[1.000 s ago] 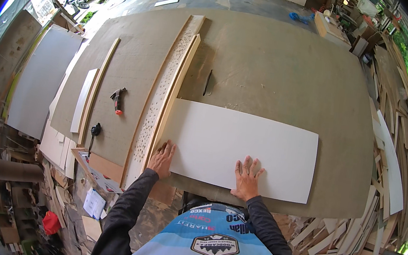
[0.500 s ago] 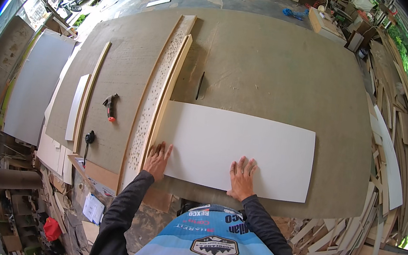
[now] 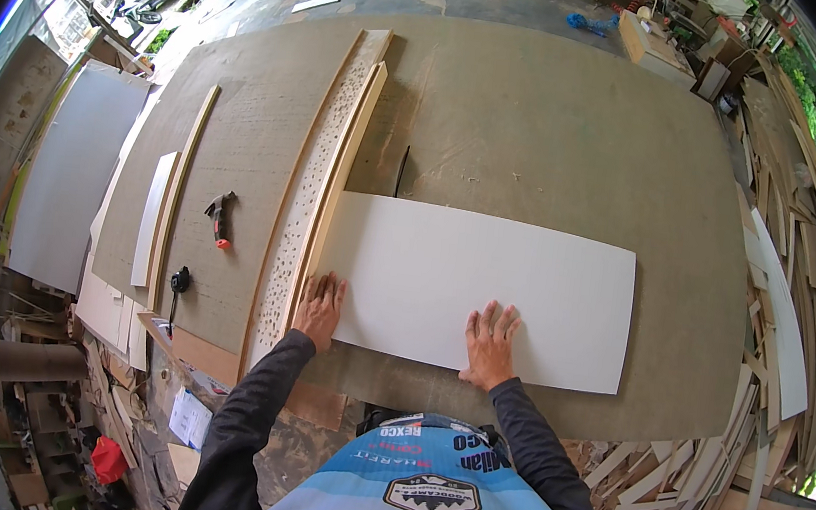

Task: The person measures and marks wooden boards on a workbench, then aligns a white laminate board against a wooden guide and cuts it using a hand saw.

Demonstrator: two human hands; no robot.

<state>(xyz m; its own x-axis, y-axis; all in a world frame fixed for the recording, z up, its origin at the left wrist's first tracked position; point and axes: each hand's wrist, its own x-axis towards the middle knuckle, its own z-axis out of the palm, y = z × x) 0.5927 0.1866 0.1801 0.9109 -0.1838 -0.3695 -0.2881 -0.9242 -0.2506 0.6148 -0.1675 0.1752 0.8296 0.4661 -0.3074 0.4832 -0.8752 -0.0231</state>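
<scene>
A white rectangular board (image 3: 486, 274) lies flat on the large brown tabletop (image 3: 563, 132). Its left end meets a long wooden strip (image 3: 352, 148) that runs away from me beside a board with many small holes (image 3: 315, 164). My left hand (image 3: 319, 310) rests with fingers stretched over the board's near left corner, by the strip. Flat on the board near the middle of its near edge is my right hand (image 3: 490, 347), fingers spread. A thin dark upright piece or slit (image 3: 401, 172) shows just beyond the far edge; its near end is hidden by the board.
To the left lie a hammer (image 3: 220, 218), a black tape measure (image 3: 181, 280), a thin wooden strip (image 3: 184, 189) and a narrow white piece (image 3: 154, 218). Wood offcuts (image 3: 662, 496) pile up beyond the table's right side. A large white panel (image 3: 80, 177) leans at far left.
The white board has slid a little away from me, with both my hands moving along on it. Its far edge now reaches the thin dark piece. The wooden strip has shifted slightly forward.
</scene>
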